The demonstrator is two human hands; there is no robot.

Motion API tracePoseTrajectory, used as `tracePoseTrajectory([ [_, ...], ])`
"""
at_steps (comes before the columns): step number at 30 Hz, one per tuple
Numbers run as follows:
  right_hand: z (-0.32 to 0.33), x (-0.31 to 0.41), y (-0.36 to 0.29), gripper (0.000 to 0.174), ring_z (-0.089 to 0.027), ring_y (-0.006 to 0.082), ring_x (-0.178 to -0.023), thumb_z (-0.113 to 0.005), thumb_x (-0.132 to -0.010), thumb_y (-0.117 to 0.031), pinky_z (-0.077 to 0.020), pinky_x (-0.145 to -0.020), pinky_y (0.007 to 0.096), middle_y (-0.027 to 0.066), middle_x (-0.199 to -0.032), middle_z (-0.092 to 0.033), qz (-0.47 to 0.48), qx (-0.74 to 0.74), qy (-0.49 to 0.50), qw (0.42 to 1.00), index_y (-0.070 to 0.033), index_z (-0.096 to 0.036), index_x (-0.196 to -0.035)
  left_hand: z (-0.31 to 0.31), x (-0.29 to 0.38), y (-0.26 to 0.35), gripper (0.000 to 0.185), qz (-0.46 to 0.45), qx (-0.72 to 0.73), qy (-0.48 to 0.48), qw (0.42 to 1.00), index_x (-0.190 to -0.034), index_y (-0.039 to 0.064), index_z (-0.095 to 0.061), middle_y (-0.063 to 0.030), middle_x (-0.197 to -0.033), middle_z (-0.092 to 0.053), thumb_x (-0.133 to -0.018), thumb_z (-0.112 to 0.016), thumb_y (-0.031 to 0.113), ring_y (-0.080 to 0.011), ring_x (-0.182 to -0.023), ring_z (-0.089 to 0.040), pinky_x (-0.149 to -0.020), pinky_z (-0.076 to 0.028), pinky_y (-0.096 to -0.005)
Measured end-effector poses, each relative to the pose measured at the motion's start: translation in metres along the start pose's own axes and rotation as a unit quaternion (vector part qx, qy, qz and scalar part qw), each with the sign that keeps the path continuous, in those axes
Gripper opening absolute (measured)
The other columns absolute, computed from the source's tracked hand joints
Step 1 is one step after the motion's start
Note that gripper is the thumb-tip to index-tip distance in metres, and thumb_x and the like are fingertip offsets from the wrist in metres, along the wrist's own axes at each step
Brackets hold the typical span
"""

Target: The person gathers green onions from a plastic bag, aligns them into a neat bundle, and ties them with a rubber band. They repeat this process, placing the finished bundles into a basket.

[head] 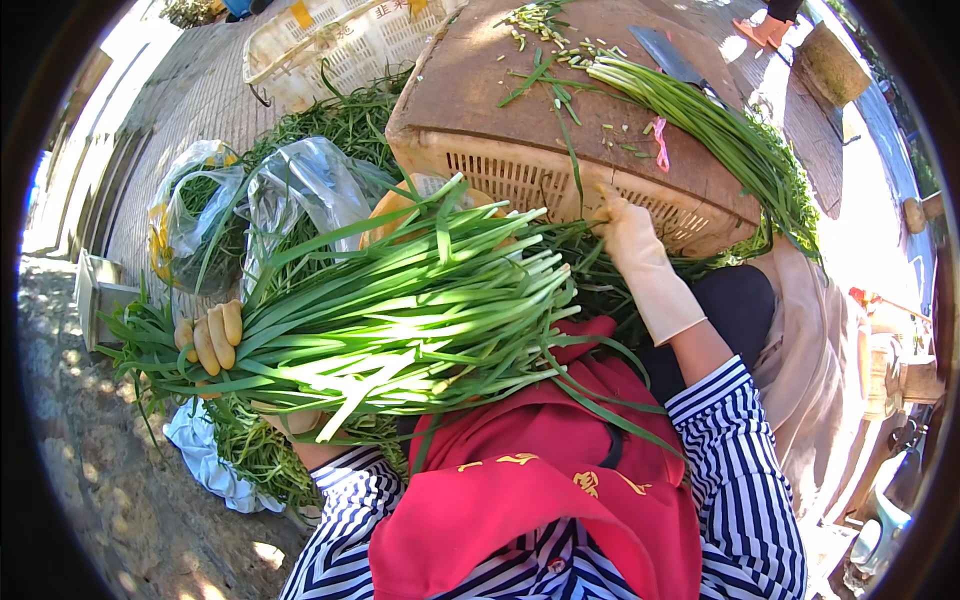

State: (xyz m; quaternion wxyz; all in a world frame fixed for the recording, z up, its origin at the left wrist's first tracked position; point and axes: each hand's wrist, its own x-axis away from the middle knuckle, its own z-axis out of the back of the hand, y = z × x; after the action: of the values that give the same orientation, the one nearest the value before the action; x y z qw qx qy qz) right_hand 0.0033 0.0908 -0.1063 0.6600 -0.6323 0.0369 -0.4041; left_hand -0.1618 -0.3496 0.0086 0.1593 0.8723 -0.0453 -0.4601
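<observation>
My left hand (209, 337), in a rubber glove, grips a large bunch of garlic chives (405, 307) near its leafy end. The bunch lies across my lap, its pale cut stems towards the right. My right hand (626, 229), also gloved, is in front of the upturned plastic crate (510, 169). Thin green leaves lie at its fingers, but whether they are held is not clear. On the brown board (480, 90) over the crate rests another bunch of chives (690, 112), beside a cleaver (667, 54) and a pink tie (661, 144).
Plastic bags (307, 187) stand among heaped loose leaves (337, 120) at the left. Behind them is a pale plastic crate (337, 52) bearing writing. Cut stem ends (536, 22) lie on the board's far side. Another person's foot (761, 34) shows at the upper right.
</observation>
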Motion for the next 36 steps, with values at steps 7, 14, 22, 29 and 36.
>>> tracePoseTrajectory([
  [7, 0.02, 0.034, -0.01, 0.047, -0.065, 0.0272, -0.102, -0.072, -0.079, -0.034, -0.0481, -0.091, 0.0316, 0.0133, -0.113, -0.067, 0.137, 0.424, -0.155, 0.882, -0.008, -0.065, -0.118, 0.043, -0.001, -0.006, 0.043, -0.044, 0.073, -0.151, 0.985, -0.106, 0.006, -0.049, 0.0014, -0.077, -0.064, -0.081, -0.076, 0.027, -0.0125, -0.079, -0.062, -0.077, -0.045, -0.0257],
  [14, -0.059, 0.045, -0.022, 0.02, -0.066, 0.0133, -0.083, -0.065, -0.083, -0.001, -0.0532, -0.077, 0.0283, 0.0059, -0.098, -0.07, 0.125, -0.153, -0.293, 0.936, 0.0, -0.068, -0.103, 0.059, -0.005, 0.001, 0.025, -0.006, 0.095, -0.209, 0.973, -0.1, 0.008, -0.047, 0.0047, -0.08, -0.064, -0.088, -0.066, 0.02, -0.0045, -0.078, -0.06, -0.083, -0.045, -0.0222],
  [22, -0.045, 0.079, -0.031, 0.03, -0.061, 0.0125, -0.09, -0.064, -0.082, 0.003, -0.0509, -0.084, 0.0283, 0.0041, -0.104, -0.065, 0.204, -0.111, -0.24, 0.943, -0.002, -0.059, -0.111, 0.072, -0.001, 0.004, 0.011, -0.058, 0.145, -0.244, 0.957, -0.094, 0.007, -0.051, -0.0012, -0.082, -0.069, -0.096, -0.053, 0.018, -0.0099, -0.084, -0.064, -0.085, -0.046, -0.0232],
  [29, -0.018, 0.061, -0.014, 0.022, -0.064, 0.0091, -0.083, -0.063, -0.089, -0.005, -0.0509, -0.076, 0.0226, 0.0042, -0.096, -0.071, 0.18, -0.121, -0.185, 0.959, 0.002, -0.064, -0.11, 0.057, -0.016, 0.01, 0.016, -0.019, 0.11, -0.318, 0.941, -0.101, 0.002, -0.05, -0.0046, -0.083, -0.071, -0.093, -0.057, 0.013, -0.0157, -0.083, -0.067, -0.081, -0.051, -0.0248],
  [36, 0.054, 0.044, -0.017, 0.034, -0.067, 0.036, -0.086, -0.066, -0.084, -0.019, -0.053, -0.079, 0.0396, 0.0216, -0.094, -0.068, 0.11, 0.646, 0.038, 0.755, 0.001, -0.063, -0.111, 0.025, -0.027, -0.005, 0.023, -0.036, 0.129, -0.32, 0.938, -0.107, -0.003, -0.048, -0.0116, -0.083, -0.071, -0.089, -0.059, 0.005, -0.025, -0.085, -0.069, -0.08, -0.055, -0.0311],
])
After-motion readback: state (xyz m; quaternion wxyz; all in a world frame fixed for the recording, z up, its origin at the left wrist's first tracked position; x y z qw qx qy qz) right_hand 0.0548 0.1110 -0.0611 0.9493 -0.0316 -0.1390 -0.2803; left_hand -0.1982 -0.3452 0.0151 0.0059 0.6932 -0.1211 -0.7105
